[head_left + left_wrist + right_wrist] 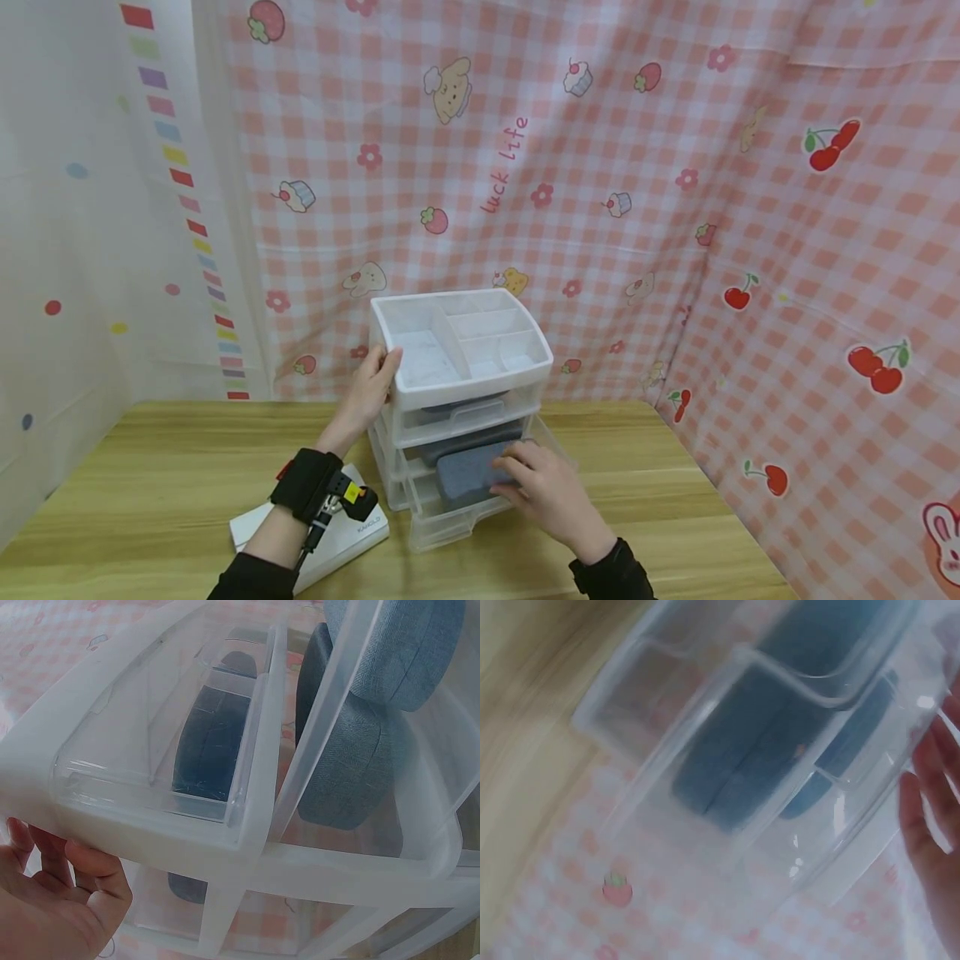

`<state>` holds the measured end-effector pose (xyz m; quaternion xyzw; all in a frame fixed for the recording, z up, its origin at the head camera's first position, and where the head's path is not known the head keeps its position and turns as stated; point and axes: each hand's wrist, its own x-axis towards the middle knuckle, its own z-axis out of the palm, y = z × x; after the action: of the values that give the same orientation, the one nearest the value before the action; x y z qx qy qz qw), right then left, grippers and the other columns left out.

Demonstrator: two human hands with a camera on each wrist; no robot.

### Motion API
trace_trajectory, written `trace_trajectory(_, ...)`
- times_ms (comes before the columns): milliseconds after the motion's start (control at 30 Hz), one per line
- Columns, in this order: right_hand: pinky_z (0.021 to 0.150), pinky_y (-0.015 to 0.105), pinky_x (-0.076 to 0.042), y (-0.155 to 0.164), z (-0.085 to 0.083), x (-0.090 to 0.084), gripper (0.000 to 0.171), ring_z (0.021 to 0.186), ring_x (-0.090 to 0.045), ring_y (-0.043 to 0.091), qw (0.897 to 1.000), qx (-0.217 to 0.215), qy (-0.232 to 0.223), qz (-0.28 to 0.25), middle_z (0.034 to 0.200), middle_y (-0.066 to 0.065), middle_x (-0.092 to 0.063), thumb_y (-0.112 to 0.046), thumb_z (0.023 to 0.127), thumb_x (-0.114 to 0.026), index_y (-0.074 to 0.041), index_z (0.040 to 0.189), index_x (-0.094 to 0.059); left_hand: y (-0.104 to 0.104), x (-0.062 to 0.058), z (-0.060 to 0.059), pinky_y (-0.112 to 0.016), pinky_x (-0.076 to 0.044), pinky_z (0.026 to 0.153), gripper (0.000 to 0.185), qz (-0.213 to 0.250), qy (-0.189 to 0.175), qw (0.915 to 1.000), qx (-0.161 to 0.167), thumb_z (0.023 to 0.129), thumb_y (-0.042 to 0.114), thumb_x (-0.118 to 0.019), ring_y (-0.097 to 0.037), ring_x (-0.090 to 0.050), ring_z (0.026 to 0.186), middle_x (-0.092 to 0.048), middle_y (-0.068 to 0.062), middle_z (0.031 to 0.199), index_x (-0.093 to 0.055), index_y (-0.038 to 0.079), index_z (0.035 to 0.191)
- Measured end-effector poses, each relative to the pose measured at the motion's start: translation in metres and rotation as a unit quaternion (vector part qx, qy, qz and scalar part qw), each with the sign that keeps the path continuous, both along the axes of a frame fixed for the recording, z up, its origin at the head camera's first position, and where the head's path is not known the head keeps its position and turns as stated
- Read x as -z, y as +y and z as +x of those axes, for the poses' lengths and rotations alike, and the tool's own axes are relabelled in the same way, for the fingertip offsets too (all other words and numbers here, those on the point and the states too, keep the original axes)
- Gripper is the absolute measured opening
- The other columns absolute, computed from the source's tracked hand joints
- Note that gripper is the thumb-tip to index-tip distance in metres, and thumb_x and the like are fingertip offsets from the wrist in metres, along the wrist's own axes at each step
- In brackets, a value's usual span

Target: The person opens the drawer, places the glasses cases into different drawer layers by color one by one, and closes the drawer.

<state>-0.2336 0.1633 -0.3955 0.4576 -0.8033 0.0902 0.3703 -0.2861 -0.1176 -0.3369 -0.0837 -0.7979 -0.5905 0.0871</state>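
Head view, centre frame: left hand [372, 385] steadies the drawer organizer [461, 392]; right hand [546, 493] grips a grey fabric case [474, 477] in the open bottom drawer [450, 521]. Case looks light, stiff-shelled; best held across its width.

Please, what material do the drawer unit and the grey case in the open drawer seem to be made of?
Drawer unit: probably plastic, white frame with clear glossy drawers; contents show through. Grey case: seemingly covered in woven fabric, matte; a fine weave shows in the left wrist view.
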Motion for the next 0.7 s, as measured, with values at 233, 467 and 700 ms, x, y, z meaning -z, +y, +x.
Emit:
trace_trajectory(233, 0.061, 0.019, -0.035, 0.005, 0.018, 0.006, 0.012, 0.069, -0.050, 0.006, 0.997, 0.013, 0.075, 0.006, 0.083, -0.006, -0.058, -0.026, 0.091, -0.062, -0.015, 0.092, -0.065, 0.001, 0.001, 0.000, -0.025, -0.033, 0.061, 0.035, -0.001, 0.002, 1.0000, -0.001, 0.104, 0.040, -0.029, -0.014, -0.036, 0.065, -0.034, -0.003, 0.079, -0.036, 0.006, 0.099)
trace_trajectory(467, 0.055, 0.016, -0.037, 0.007, 0.022, 0.013, 0.009, 0.060, -0.050, 0.005, 0.992, 0.013, 0.117, 0.037, 0.072, -0.008, -0.055, -0.025, 0.085, -0.067, -0.017, 0.082, -0.062, 0.000, -0.001, 0.001, -0.024, -0.033, 0.060, 0.034, 0.002, -0.002, 1.0000, -0.003, 0.104, 0.040, -0.029, -0.014, -0.036, 0.065, -0.033, -0.003, 0.080, -0.035, 0.006, 0.100)
trace_trajectory(700, 0.054, 0.016, -0.033, 0.004, 0.019, 0.022, 0.030, 0.059, -0.046, 0.007, 0.991, 0.013, 0.132, 0.022, 0.072, -0.006, -0.054, -0.020, 0.101, -0.044, -0.017, 0.076, -0.061, 0.000, -0.002, 0.002, -0.025, -0.033, 0.060, 0.035, 0.001, -0.002, 1.0000, -0.001, 0.104, 0.041, -0.030, -0.014, -0.036, 0.064, -0.033, -0.003, 0.077, -0.035, 0.007, 0.098)
